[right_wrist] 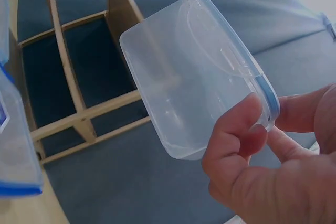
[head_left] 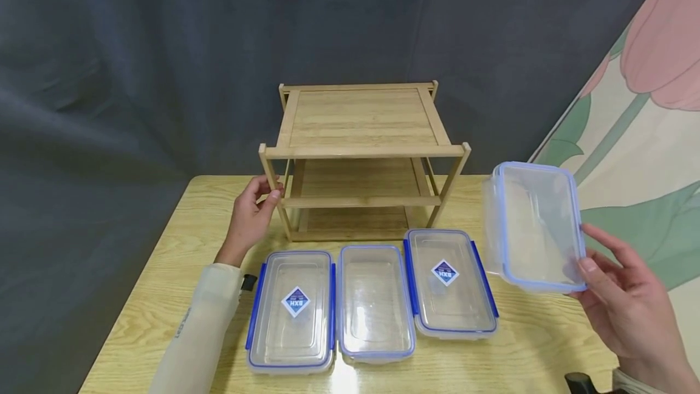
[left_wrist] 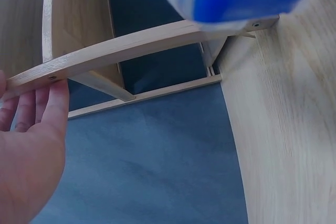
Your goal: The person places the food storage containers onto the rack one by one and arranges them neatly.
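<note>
Head view: my left hand (head_left: 248, 221) grips a front leg (head_left: 268, 166) of the wooden rack (head_left: 363, 119); my right hand (head_left: 626, 297) holds up a clear box (head_left: 538, 224). Three more boxes (head_left: 377, 303) lie between my hands on the tabletop (head_left: 175, 254).

Left wrist: my fingers (left_wrist: 56, 100) curl behind that leg.

Right wrist: I pinch the box's rim (right_wrist: 270, 99).

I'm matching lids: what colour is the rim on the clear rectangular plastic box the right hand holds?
The rim is light blue, clearest in the head view.
</note>
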`<state>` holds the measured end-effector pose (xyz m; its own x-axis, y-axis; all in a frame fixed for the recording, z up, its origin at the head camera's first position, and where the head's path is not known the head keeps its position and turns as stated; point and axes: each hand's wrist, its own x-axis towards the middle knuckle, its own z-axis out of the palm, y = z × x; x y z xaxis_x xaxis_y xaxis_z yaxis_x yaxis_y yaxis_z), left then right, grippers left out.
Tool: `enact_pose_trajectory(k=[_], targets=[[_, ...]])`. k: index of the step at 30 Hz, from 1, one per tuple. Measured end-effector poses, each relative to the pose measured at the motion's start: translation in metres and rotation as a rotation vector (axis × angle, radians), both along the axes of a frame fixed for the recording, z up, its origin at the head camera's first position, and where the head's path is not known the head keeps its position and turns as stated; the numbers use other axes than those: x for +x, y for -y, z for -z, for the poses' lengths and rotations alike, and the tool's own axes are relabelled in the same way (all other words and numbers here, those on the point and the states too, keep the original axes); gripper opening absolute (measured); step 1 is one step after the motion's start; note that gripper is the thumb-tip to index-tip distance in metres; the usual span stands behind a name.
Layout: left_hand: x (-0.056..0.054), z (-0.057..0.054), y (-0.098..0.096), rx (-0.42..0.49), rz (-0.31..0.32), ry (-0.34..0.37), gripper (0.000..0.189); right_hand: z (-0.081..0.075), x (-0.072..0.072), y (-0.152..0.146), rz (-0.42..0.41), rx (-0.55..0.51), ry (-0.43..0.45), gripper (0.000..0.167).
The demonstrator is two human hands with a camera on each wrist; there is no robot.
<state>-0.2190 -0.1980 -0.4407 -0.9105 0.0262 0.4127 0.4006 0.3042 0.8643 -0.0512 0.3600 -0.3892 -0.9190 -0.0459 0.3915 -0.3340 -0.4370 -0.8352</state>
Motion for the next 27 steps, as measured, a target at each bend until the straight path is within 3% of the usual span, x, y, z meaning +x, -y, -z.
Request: enact_pose_trajectory(k=[3,6,10,14,21,27], targets=[[0.000,0.001,0.000,0.009,-0.002,-0.001,0.030,-0.008,-0.001,0.007,0.030,0.056,-0.003,0.059],[-0.001,0.001,0.000,0.001,-0.001,-0.006,0.030,-0.014,-0.003,0.012,0.021,0.045,-0.019,0.059],[-0.002,0.001,0.000,-0.040,-0.001,-0.017,0.029,-0.020,-0.010,0.018,-0.100,-0.085,-0.053,0.061],[-0.003,0.001,0.000,-0.080,-0.003,-0.031,0.027,-0.030,-0.018,0.026,-0.146,-0.101,-0.069,0.061],[-0.007,0.002,0.000,-0.157,-0.012,-0.090,0.026,-0.047,-0.031,0.044,-0.124,-0.081,-0.068,0.058],[-0.008,0.004,0.003,-0.175,-0.010,-0.124,0.023,-0.058,-0.047,0.060,-0.138,-0.126,-0.037,0.056]])
